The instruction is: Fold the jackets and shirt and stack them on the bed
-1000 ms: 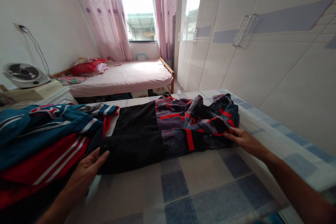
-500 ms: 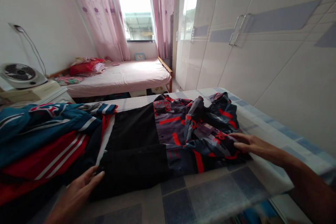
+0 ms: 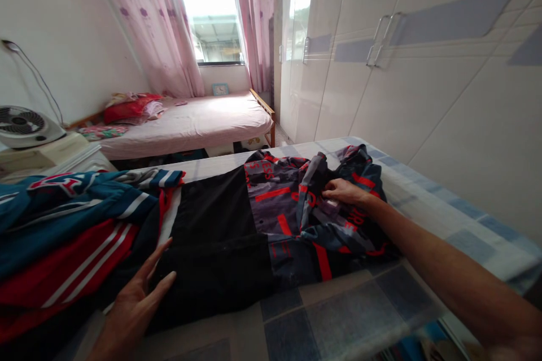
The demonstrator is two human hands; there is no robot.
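here, holding the left hand (image 3: 131, 299) open, thumb and fingers parted, at the black hem of the jacket (image 3: 266, 220), perhaps to steady that end. reaching over the rumpled, red-lettered part with the right hand (image 3: 345, 190), fingers curled onto cloth; cannot tell whether pinching or merely pressing. lies lengthwise across the checked table (image 3: 347, 316), likely spread so for reach from both ends. just beyond the hem, piled close, probably to leave room alongside: a white-striped red garment (image 3: 91, 262) and a teal one (image 3: 46, 217). farther off, a pink-sheeted bed (image 3: 215, 118), a fan (image 3: 25, 127) and a white wardrobe (image 3: 376, 107).
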